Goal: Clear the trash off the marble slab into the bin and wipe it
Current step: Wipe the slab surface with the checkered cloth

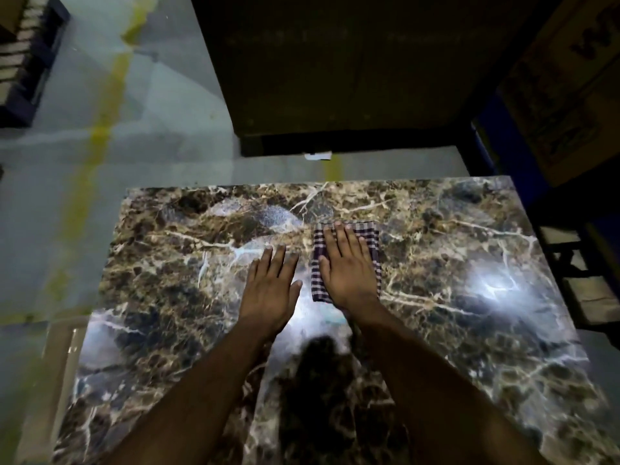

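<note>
Both palms lie flat: right hand (347, 270) pressing the cloth (372, 236), left hand (271, 286) on bare slab (469, 229). We advise overlapping strokes toward the far edge.

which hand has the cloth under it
The right hand lies flat on the checked cloth; the left hand rests on the bare marble slab beside it.

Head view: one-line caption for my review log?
Right hand presses checked cloth flat on marble slab; left hand rests beside it.
</note>
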Motion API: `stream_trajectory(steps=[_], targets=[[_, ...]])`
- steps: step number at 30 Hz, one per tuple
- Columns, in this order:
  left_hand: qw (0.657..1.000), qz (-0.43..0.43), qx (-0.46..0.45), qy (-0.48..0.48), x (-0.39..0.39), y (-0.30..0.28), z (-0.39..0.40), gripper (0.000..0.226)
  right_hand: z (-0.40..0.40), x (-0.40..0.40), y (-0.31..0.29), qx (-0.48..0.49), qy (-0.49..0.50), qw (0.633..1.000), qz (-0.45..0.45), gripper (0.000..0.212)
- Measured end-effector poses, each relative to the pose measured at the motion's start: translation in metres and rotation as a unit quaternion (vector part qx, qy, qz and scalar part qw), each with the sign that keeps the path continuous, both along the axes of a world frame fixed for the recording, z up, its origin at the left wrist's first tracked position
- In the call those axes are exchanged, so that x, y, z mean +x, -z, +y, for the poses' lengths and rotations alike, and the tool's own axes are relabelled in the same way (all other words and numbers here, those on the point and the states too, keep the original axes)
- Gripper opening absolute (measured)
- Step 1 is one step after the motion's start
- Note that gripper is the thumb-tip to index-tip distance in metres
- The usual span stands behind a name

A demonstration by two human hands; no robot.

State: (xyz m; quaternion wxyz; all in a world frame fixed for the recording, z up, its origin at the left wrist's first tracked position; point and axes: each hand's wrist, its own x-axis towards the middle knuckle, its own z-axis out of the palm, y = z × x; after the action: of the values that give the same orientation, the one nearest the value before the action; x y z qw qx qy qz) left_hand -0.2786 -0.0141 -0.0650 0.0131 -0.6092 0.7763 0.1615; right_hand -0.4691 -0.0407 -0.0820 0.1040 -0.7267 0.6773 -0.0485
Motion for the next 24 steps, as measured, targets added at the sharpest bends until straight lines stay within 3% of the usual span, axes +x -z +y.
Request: stream_trajectory(steps=[8, 13, 20, 24], targets=[[0.999, -0.018, -0.021, -0.022, -0.003, -0.002, -0.047, 0.057, -0.129, 0.011, -0.004, 0.015, -0.027, 0.999, 0.011, 0.066], [0.999, -0.009, -0.021, -0.043, 0.001, 0.003, -0.036, 0.058, -0.08, 0.02, -0.009, 0.025, -0.145, 0.989, 0.014, 0.064], [0.998, -0.017, 0.022, -0.055, -0.003, -0.013, -0.017, 0.064, -0.079, 0.006, -0.008, 0.018, -0.067, 0.997, 0.018, 0.065], [0.998, -0.028, 0.032, -0.05, 0.0, -0.016, 0.004, 0.064, -0.023, 0.023, -0.01, 0.024, -0.139, 0.99, 0.008, 0.065]])
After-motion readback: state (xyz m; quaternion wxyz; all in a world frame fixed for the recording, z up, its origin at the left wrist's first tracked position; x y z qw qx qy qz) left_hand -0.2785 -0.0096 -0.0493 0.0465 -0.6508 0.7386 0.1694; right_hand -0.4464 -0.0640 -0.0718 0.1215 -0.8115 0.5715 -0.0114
